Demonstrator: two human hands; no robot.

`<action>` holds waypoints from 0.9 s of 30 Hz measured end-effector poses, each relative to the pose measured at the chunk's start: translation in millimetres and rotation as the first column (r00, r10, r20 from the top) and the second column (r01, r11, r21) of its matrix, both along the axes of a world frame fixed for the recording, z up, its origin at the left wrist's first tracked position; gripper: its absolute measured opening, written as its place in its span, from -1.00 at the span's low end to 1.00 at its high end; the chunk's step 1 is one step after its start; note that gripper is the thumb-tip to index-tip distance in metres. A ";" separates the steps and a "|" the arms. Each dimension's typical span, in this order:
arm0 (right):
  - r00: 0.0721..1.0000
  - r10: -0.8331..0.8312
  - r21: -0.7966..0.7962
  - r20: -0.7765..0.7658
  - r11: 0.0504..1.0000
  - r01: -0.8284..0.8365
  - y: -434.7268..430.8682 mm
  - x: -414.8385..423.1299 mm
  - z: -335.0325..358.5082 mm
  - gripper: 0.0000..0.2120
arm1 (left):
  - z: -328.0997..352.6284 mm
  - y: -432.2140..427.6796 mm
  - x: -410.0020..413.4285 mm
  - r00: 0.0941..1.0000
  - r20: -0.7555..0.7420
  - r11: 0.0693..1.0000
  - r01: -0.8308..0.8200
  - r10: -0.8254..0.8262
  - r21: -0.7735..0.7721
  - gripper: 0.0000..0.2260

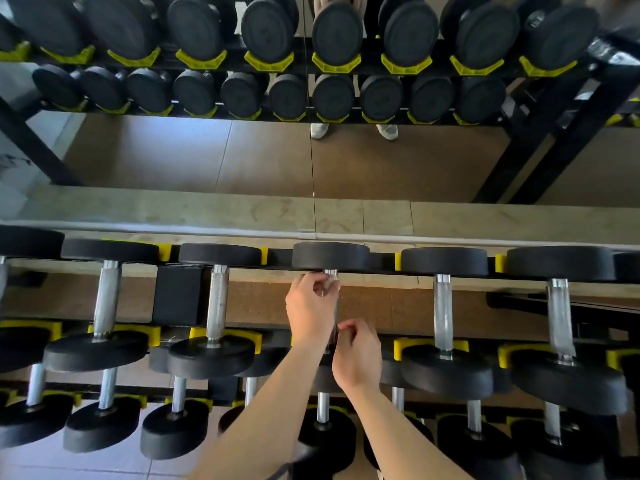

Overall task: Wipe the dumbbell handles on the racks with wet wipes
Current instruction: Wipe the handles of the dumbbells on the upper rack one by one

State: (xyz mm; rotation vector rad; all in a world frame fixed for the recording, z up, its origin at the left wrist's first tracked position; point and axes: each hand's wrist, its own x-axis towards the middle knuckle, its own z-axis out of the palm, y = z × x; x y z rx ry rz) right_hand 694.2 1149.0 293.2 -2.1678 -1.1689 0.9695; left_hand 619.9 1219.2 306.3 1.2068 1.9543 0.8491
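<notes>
On the top rack tier, the middle dumbbell (330, 256) has a steel handle (335, 315) running toward me. My left hand (310, 311) curls round the handle's far end, just under the black head, and pinches a thin pale wet wipe (329, 283) against it. Lower on the same handle, my right hand (358, 356) has curled fingers whose tips pinch at the handle's near part, where the wipe seems to continue. My hands hide most of the wipe and the near end of the handle.
Neighbouring dumbbells with bare knurled handles (217, 303) (443, 311) lie left and right on yellow cradles (398, 348). A lower tier of smaller dumbbells (176, 427) sits nearer me. Behind the rack, a stone ledge (207, 211) and a mirror (346, 157) reflect everything.
</notes>
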 end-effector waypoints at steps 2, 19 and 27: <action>1.000 0.005 -0.004 0.011 1.000 -0.005 0.3 -0.6 0.8 -0.82 | -0.4 -2.9 -2.4 1.000 -0.008 1.000 0.015 -0.014 0.006 -0.87; 1.000 0.026 -0.007 0.014 1.000 -0.026 -1.4 0.6 1.1 -0.84 | 3.0 9.8 -14.4 0.997 0.029 0.993 -0.069 0.072 -0.096 -0.83; 1.000 0.024 0.000 -0.016 1.000 -0.024 -2.5 1.4 1.0 -0.86 | 8.3 -0.1 -21.6 0.998 -0.038 0.991 0.044 -0.049 -0.125 -0.93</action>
